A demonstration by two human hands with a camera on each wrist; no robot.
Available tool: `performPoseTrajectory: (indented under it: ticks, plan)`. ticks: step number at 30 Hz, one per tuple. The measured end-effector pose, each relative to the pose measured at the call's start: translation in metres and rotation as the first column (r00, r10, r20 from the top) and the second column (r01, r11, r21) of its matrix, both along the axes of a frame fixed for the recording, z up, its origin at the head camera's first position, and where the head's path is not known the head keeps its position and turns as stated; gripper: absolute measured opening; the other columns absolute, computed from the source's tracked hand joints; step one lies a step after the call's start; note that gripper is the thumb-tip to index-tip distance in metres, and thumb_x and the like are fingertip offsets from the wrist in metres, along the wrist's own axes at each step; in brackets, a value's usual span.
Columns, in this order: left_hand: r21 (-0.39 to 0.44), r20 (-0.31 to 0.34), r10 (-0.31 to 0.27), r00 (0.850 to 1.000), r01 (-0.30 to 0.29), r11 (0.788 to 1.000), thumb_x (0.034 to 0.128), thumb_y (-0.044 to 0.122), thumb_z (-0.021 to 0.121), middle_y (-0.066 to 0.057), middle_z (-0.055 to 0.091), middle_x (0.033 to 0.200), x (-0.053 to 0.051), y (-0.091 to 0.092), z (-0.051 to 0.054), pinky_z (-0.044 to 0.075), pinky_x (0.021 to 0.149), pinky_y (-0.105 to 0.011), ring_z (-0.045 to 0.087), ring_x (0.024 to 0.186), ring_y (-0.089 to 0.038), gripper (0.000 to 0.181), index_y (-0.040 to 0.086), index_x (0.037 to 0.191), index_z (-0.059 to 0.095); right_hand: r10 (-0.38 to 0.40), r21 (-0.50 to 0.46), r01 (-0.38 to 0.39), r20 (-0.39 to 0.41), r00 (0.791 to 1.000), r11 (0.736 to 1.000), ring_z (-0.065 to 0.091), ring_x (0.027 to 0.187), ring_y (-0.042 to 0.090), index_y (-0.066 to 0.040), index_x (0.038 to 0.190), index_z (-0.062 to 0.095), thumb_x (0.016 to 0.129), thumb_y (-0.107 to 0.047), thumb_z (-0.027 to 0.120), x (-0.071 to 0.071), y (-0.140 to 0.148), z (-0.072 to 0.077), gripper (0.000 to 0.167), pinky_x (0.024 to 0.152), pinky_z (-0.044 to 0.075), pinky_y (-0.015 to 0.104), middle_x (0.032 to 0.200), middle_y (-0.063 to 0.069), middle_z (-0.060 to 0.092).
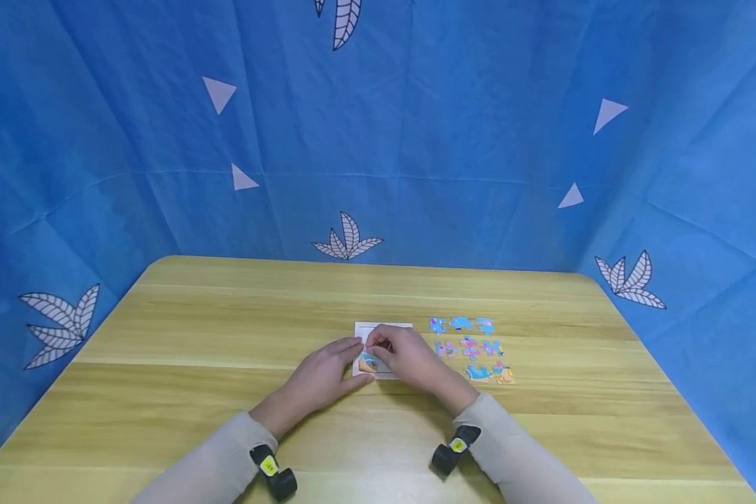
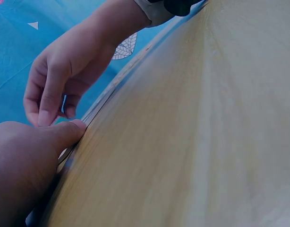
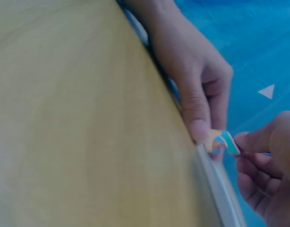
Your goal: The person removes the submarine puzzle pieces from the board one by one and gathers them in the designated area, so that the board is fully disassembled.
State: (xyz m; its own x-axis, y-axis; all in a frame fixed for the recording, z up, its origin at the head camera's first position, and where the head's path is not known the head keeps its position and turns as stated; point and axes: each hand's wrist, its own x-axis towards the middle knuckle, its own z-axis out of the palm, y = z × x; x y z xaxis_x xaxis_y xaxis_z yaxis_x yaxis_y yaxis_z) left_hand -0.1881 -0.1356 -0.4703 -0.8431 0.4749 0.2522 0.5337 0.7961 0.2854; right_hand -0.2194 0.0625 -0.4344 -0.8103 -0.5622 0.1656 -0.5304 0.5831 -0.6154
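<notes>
A small white puzzle tray [image 1: 405, 325] lies flat near the middle of the table, partly covered by both hands. My left hand [image 1: 320, 374] rests at its left side, thumb along the near edge and fingers farther up; the fingers look fairly straight. My right hand [image 1: 409, 355] is over the tray. In the right wrist view, the thumb and fingers of this hand [image 3: 272, 161] pinch a tilted orange and teal puzzle piece [image 3: 223, 141] beside the left thumb. From the head, the piece [image 1: 368, 362] shows at the tray's lower left corner. Its exact seating is hidden.
Right of the tray, several loose jigsaw pieces [image 1: 470, 348] lie in three rows on the wooden table [image 1: 227, 329]. Blue patterned cloth [image 1: 447, 140] hangs behind the table and at its sides. Each wrist carries a strapped black camera.
</notes>
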Motion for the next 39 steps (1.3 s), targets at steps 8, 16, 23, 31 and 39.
performPoseTrajectory:
  ticks: [8, 16, 23, 31, 39]
  plan:
    - [-0.014, 0.017, 0.006, 1.0, -0.006, 1.0, 0.0905, 0.057, 0.061, -0.012, 0.054, 0.14, 0.001, 0.001, 0.0, 0.045, 0.104, -0.04, 0.052, 0.128, -0.026, 0.071, 0.002, 0.135, 0.057, -0.037, -0.092, 0.046, 0.098, 0.995, 0.995, 0.057, 0.074, 0.01, -0.017, 0.094, 0.068, 0.096, -0.014, 0.064, -0.003, 0.02, 0.01, 0.005, 0.065, 0.051, 0.027, 0.084, -0.009, 0.064]
    - [-0.01, 0.021, 0.015, 1.0, -0.015, 1.0, 0.0902, 0.056, 0.062, -0.011, 0.054, 0.14, 0.002, 0.001, 0.001, 0.044, 0.105, -0.04, 0.051, 0.128, -0.026, 0.071, 0.002, 0.135, 0.057, -0.047, -0.069, 0.054, 0.109, 0.993, 0.996, 0.057, 0.075, 0.01, -0.016, 0.092, 0.068, 0.095, -0.014, 0.065, -0.002, 0.045, 0.013, 0.005, 0.068, 0.051, 0.028, 0.083, -0.009, 0.064]
    - [-0.016, 0.031, 0.021, 0.999, -0.02, 1.0, 0.0907, 0.057, 0.06, -0.012, 0.053, 0.141, 0.002, 0.001, 0.0, 0.043, 0.106, -0.04, 0.05, 0.129, -0.026, 0.072, 0.002, 0.136, 0.057, -0.039, -0.063, 0.047, 0.115, 0.993, 0.997, 0.058, 0.079, 0.011, -0.012, 0.094, 0.068, 0.096, -0.016, 0.065, 0.0, 0.067, 0.012, 0.005, 0.074, 0.052, 0.029, 0.085, -0.008, 0.064]
    - [-0.032, 0.023, 0.022, 0.999, -0.021, 0.999, 0.0907, 0.058, 0.06, -0.012, 0.053, 0.141, 0.002, 0.001, 0.0, 0.042, 0.107, -0.04, 0.05, 0.13, -0.026, 0.072, 0.002, 0.136, 0.057, -0.056, -0.049, 0.062, 0.112, 0.992, 0.997, 0.057, 0.076, 0.012, -0.017, 0.091, 0.068, 0.094, -0.015, 0.067, 0.001, 0.09, 0.007, 0.004, 0.069, 0.051, 0.028, 0.082, -0.009, 0.063]
    - [-0.033, 0.016, 0.02, 1.0, -0.019, 0.999, 0.0911, 0.058, 0.059, -0.011, 0.054, 0.141, 0.002, 0.001, 0.001, 0.039, 0.109, -0.04, 0.049, 0.13, -0.027, 0.072, 0.002, 0.136, 0.057, -0.013, -0.04, 0.019, 0.144, 0.99, 0.999, 0.054, 0.076, 0.011, -0.014, 0.088, 0.067, 0.094, -0.011, 0.066, 0.0, 0.109, 0.007, 0.007, 0.067, 0.048, 0.025, 0.083, -0.008, 0.063]
